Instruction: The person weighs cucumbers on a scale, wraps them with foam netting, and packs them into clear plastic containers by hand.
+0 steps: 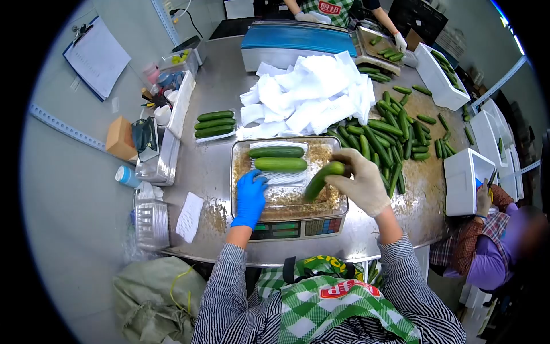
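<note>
My right hand [361,182], in a white glove, holds a cucumber [323,181] tilted over the right part of the scale tray [286,214]. My left hand [250,199], in a blue glove, is at the tray's left side, its fingertips by the edge of a clear pack [279,176] with a white net liner; whether they grip it cannot be made out. Two cucumbers [281,164] lie side by side on that liner. Beneath the tray, the scale's display and keypad [323,227] face me.
Cucumbers [389,137] are heaped right of the tray, white net sleeves [309,94] behind it. A filled pack [215,125] and a loose liner [189,217] lie left. White foam boxes [468,182] line the right edge. Co-workers [498,241] are at right and across the table.
</note>
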Available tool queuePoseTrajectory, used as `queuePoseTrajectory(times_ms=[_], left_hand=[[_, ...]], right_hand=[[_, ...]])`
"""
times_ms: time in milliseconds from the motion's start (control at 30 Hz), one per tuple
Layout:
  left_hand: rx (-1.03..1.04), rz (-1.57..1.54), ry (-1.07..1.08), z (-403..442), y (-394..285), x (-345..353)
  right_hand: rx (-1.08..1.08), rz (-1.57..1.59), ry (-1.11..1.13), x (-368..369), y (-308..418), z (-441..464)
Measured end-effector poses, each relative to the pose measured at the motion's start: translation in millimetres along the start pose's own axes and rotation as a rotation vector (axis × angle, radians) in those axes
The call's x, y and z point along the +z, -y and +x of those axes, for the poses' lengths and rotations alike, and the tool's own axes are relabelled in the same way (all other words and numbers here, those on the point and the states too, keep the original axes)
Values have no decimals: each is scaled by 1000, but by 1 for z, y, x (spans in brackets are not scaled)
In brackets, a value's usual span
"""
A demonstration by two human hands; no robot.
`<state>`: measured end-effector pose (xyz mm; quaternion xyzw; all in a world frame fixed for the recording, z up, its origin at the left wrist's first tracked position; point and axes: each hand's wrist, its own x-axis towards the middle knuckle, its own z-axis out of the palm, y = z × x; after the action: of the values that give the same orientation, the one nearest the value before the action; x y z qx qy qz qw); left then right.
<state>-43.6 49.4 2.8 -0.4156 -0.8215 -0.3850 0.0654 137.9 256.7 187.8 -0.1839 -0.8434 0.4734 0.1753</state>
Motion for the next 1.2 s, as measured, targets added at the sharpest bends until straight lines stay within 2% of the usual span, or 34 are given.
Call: queuePoseTrajectory(times_ms=[133,200,233,300,400,533,567,667,700,800,833,867,933,1000,1133,1200], left_hand=[[7,1,-16,1,-2,1],[-30,-16,-20,-2,-2,3],[-59,-28,-10,-3,-1,4],[-177,-130,8,-5,10,13],[38,157,-75,5,-17,-12],[172,279,98,14,-22,-25],[183,223,120,15,-20,-24],[179,93,151,20,-15,-26],[137,11,135,20,-15,-25],[13,-129,91,22,-12,-25],[-30,-116,83,23,-13,-23],[-75,-105,76,22,-13,-21],[-107,-145,68,19,-10,-16],[-106,-154,75,16,-5,-11],[5,-97,32,4,1,-14],[76,-156,2,3,5,-14]], right_hand=[[-528,-339,33,57,9,44],[-280,-387,315,93,5,65],[-480,-408,240,106,-3,67],[-383,-549,234,99,1,59],[-221,-635,210,87,-16,36],[-313,-634,161,77,-36,10],[-314,-623,158,76,-35,4],[-105,-586,382,84,-42,-16],[-32,-601,356,87,-40,-22],[39,-225,340,55,-37,-18],[187,4,289,47,-37,-18],[295,71,300,29,-34,-13],[349,177,276,9,-26,-3],[144,188,240,7,-27,15],[32,-137,303,39,-41,57],[393,89,416,46,-53,80]])
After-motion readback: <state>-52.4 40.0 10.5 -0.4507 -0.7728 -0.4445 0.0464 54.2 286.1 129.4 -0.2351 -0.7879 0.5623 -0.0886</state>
